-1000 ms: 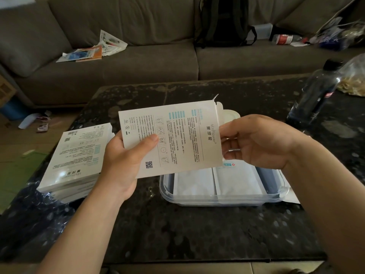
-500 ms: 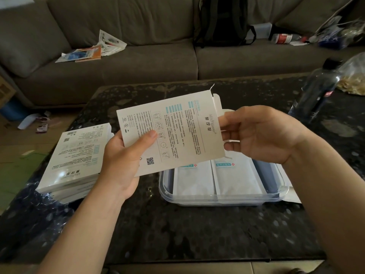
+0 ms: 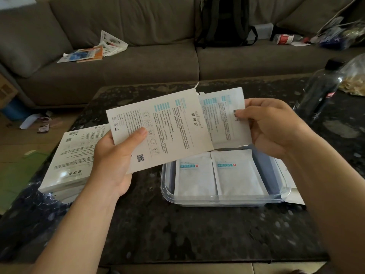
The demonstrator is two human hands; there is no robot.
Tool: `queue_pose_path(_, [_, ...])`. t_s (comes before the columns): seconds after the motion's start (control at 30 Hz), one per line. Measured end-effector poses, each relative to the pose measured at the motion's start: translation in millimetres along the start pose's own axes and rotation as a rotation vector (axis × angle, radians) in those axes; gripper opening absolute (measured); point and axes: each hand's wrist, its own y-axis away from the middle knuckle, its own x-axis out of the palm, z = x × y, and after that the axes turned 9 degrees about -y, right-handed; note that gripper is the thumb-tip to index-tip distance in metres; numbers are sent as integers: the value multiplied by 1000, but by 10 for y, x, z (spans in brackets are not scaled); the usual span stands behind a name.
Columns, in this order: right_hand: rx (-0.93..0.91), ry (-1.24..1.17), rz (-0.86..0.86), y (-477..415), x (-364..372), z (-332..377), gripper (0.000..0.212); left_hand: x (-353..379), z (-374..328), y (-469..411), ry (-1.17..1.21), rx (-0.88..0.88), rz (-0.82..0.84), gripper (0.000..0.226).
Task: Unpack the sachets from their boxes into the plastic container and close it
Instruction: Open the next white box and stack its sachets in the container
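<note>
My left hand [image 3: 112, 161] grips a flat white printed box [image 3: 164, 129], held tilted above the dark table. Out of the box's open right end sticks a white sachet [image 3: 223, 117], pinched at its right edge by my right hand [image 3: 274, 125]. Below them sits the clear plastic container [image 3: 284, 192], open, with two white sachets [image 3: 217, 175] lying side by side in it. A stack of more white boxes [image 3: 67, 159] rests on the table at the left. The container's lid is not clearly visible.
A dark plastic bottle [image 3: 320, 91] stands at the table's right, beside a clear bag of food [image 3: 355, 76]. A white sheet [image 3: 296, 196] pokes out under the container. Behind the table [image 3: 197, 230] is a grey sofa with papers [image 3: 92, 50] and a black backpack [image 3: 223, 20].
My right hand has drawn a sachet out of the box's open end toward the right. The box has risen a little and tilted in my left hand.
</note>
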Motion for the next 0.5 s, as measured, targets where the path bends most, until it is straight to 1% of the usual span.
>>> queue_pose_path(0.1, [-13, -9, -73, -19, -51, 21, 11, -26, -11, -18, 4, -2, -76, 26])
queue_pose_path(0.17, [-39, 32, -149, -22, -63, 24, 12, -34, -16, -31, 5, -7, -129, 23])
queue_pose_path(0.27, [-133, 107, -253, -37, -87, 31, 12, -46, -27, -45, 26, -10, -190, 23])
queue_pose_path(0.37, [-167, 104, -271, -45, -90, 36, 17, -45, -23, -39, 16, -12, -174, 24])
queue_pose_path(0.5, [-173, 72, -223, -13, -71, 34, 23, -36, -21, -19, 24, -25, -90, 24])
